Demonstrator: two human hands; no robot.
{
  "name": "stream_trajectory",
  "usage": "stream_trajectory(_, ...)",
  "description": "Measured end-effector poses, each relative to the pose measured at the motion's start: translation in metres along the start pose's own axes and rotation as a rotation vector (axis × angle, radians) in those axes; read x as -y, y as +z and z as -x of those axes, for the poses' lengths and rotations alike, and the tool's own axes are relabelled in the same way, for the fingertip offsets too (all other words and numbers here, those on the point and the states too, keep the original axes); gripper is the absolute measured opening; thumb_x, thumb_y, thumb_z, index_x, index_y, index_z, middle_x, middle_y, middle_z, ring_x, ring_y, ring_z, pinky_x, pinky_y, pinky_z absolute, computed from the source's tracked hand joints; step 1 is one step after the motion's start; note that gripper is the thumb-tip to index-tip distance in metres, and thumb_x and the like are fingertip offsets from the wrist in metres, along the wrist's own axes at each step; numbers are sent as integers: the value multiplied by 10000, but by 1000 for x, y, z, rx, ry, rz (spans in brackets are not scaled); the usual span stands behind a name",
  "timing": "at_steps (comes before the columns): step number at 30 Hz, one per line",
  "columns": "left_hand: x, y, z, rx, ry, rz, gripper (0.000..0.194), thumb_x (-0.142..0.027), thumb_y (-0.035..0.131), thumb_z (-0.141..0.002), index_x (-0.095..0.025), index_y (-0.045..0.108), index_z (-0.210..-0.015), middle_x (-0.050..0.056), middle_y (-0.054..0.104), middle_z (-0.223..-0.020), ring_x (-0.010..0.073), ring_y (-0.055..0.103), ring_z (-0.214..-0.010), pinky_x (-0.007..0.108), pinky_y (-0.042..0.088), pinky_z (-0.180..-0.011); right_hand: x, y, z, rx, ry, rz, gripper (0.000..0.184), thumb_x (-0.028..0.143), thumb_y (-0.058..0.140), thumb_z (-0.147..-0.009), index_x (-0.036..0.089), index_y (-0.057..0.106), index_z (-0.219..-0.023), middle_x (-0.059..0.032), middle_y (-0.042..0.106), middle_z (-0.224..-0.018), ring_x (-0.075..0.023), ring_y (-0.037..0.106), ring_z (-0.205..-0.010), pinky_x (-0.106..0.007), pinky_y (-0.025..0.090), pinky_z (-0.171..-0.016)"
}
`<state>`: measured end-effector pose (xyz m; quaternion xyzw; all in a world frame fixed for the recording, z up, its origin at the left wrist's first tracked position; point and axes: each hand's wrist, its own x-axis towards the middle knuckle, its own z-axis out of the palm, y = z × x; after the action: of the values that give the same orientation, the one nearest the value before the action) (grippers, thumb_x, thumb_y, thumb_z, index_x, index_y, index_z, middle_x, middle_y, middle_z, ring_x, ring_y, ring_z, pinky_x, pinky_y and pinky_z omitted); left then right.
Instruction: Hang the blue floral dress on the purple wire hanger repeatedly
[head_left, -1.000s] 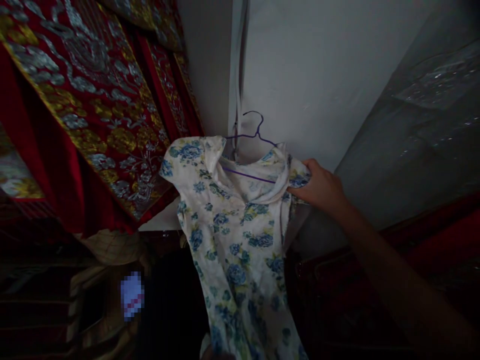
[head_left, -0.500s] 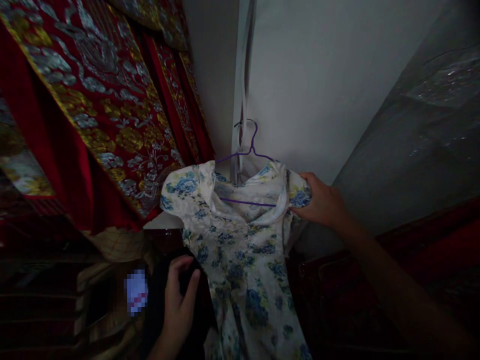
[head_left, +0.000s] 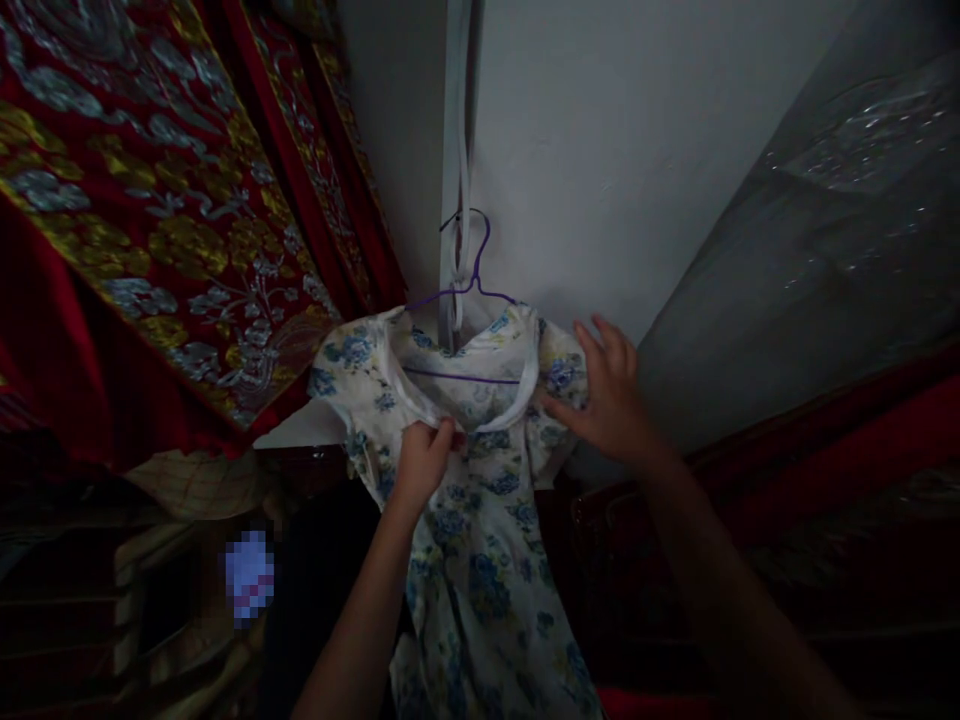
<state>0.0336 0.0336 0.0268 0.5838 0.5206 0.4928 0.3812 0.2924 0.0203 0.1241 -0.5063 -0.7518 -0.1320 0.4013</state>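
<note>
A white dress with blue flowers (head_left: 491, 560) hangs on a purple wire hanger (head_left: 478, 277), whose hook catches a white cord or strip by the wall corner. My left hand (head_left: 426, 455) pinches the front of the dress's neckline, thumb and fingers pressed together on the collar edge. Beside the sleeve on the right is my right hand (head_left: 609, 395), its fingers spread apart; the thumb lies near or against the cloth below the shoulder. The hanger's lower bar shows inside the neck opening. The lower hem runs out of view.
Red cloth with gold and silver embroidery (head_left: 172, 210) hangs at the left. Pale wall (head_left: 600, 150) rises behind the dress, with shiny clear plastic sheeting (head_left: 847, 200) at the right. Wooden furniture (head_left: 135, 600) stands at the lower left in dim light.
My left hand has risen from beside the dress and now pinches its neckline. My right hand has let go of the sleeve and opened. The view has shifted slightly right.
</note>
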Motion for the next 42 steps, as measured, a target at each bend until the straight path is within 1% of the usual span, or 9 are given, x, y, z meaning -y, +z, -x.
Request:
stream_trajectory(2,-1,0,22,-5,9,58,475,-554,528,-908,-189,701,-659,73,726,-645,234,698,-641,334,528,-662,26,9,29,-60,104,-155,735,480,700,-824,265,400,-1461,-162,359,-1567,-407,310,-1473,-648,285,-1166)
stream_trajectory(5,-7,-2,50,-38,12,163,478,-602,549,-896,-206,674,-659,49,706,-646,214,662,-618,324,521,-631,78,38,83,29,388,-597,324,474,520,-975,308,519,-1254,-98,605,-1249,-296,590,-1185,-523,481,-1030)
stream_trajectory(7,-11,-3,62,-15,22,174,474,-600,566,-895,-210,657,-643,39,684,-635,207,638,-619,317,506,-619,107,61,112,153,553,-819,297,533,413,-1010,301,544,-1141,-78,646,-1104,-277,645,-1032,-475,544,-915)
stream_trajectory(9,-15,-5,69,32,43,168,458,-574,578,-903,-206,653,-642,32,667,-630,201,621,-625,309,488,-612,124,77,126,231,595,-951,320,567,421,-1002,291,550,-1098,-64,655,-1061,-265,649,-984,-433,551,-876)
stream_trajectory(13,-21,-11,79,3,101,204,395,-490,596,-916,-189,668,-670,20,670,-659,185,611,-646,293,482,-649,129,79,118,289,574,-1086,294,530,512,-992,242,571,-977,-21,645,-932,-200,624,-902,-316,506,-843)
stream_trajectory(17,-26,-20,86,3,163,231,366,-400,589,-936,-174,664,-659,6,667,-651,164,605,-653,265,464,-667,134,67,105,184,595,-1151,318,486,515,-1008,218,576,-848,12,574,-762,-145,562,-752,-248,448,-722)
stream_trajectory(27,-43,-34,99,108,332,79,329,-283,549,-971,-178,628,-669,8,659,-697,165,615,-714,269,457,-730,158,69,101,96,797,-1277,431,589,604,-914,206,544,-726,43,508,-570,-111,451,-520,-241,360,-508)
stream_trajectory(36,-57,-28,105,113,419,70,315,-277,549,-971,-185,644,-686,8,668,-724,171,621,-731,286,459,-765,154,44,96,81,713,-1351,367,492,657,-882,206,544,-681,47,525,-545,-110,486,-515,-235,389,-521)
stream_trajectory(42,-53,-30,106,109,340,90,329,-310,543,-974,-182,625,-682,6,654,-710,173,608,-729,285,451,-758,158,51,93,70,773,-1389,324,456,661,-859,205,553,-685,52,527,-538,-106,487,-503,-228,392,-521)
